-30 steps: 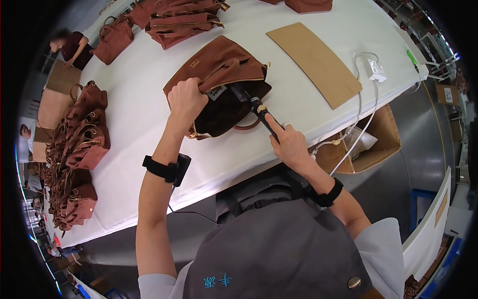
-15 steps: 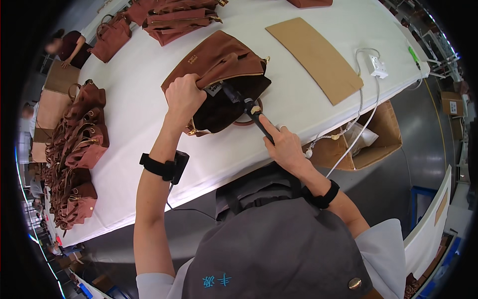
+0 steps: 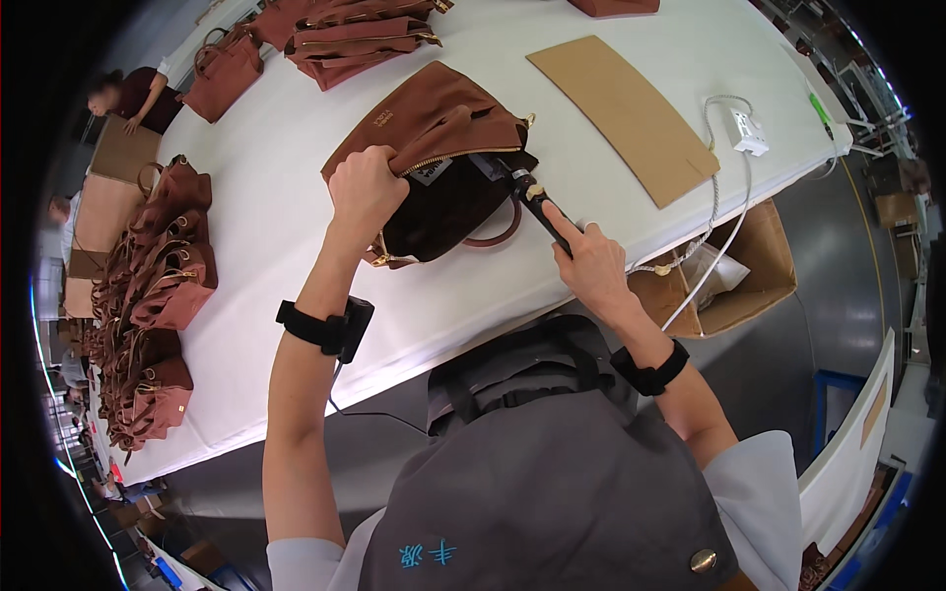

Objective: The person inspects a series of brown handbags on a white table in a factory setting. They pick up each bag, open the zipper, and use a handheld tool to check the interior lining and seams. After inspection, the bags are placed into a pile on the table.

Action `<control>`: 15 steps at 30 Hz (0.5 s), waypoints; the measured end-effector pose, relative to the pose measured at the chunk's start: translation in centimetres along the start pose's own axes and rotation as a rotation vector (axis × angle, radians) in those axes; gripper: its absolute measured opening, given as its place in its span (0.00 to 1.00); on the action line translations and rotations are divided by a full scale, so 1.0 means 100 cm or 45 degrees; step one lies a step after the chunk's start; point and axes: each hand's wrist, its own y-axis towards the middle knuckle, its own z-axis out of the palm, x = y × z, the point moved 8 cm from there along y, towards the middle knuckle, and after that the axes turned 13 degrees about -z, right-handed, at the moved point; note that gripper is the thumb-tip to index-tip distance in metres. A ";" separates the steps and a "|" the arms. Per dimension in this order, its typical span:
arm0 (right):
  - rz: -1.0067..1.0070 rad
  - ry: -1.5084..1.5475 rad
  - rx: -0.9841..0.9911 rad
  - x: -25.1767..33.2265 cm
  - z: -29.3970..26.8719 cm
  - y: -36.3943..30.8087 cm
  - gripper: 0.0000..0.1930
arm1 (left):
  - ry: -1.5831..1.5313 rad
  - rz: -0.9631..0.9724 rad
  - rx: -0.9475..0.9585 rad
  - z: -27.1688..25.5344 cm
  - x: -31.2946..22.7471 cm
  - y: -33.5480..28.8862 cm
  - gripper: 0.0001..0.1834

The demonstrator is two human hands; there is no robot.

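Your left hand (image 3: 369, 192) is closed on the zip edge (image 3: 463, 154) of the brown bag (image 3: 419, 113), which lies open on the bench (image 3: 281, 236). Your right hand (image 3: 594, 268) is wrapped around a black tool (image 3: 540, 206) — its far end inside the bag's mouth.

White-covered table (image 3: 266, 217) takes up the middle, cloth bright and evenly lit. Floor (image 3: 741, 389) grey and smooth, slight sheen; yellow line (image 3: 869, 231) runs along it past the tabletop's right corner. Metal frames (image 3: 855, 64) beyond that corner, too blurred to sort out. Brown cartons (image 3: 103, 212) stacked just off the left edge. Blue frame (image 3: 836, 378) and white panel (image 3: 847, 463) well apart from the near edge, right side. Strip lights (image 3: 65, 465) along both flanks.
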 end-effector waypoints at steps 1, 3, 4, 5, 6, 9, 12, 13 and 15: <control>-0.002 0.011 -0.002 0.002 0.002 -0.001 0.30 | 0.004 0.001 0.000 0.001 0.000 0.000 0.16; -0.015 0.025 0.012 0.013 0.011 -0.005 0.30 | 0.013 0.008 0.002 0.003 0.000 0.000 0.16; -0.025 0.081 0.070 0.025 0.016 -0.008 0.30 | 0.005 0.009 -0.006 0.004 -0.001 0.000 0.16; -0.036 0.143 0.126 0.038 0.020 -0.012 0.31 | 0.003 0.009 -0.015 0.004 0.000 0.000 0.16; -0.047 0.204 0.182 0.049 0.024 -0.015 0.31 | 0.000 0.010 -0.024 0.003 0.001 0.000 0.16; -0.175 0.320 0.371 0.077 0.029 -0.016 0.30 | 0.010 0.039 -0.057 0.004 0.002 0.000 0.16; -0.152 0.260 0.175 0.056 0.019 -0.009 0.29 | -0.031 0.048 -0.031 0.005 0.003 -0.001 0.15; -0.128 0.197 0.132 0.046 0.015 -0.008 0.29 | -0.039 0.049 -0.039 0.004 0.004 -0.001 0.15; -0.040 0.116 0.010 0.015 0.007 -0.008 0.28 | -0.054 0.042 -0.060 0.001 0.006 -0.001 0.15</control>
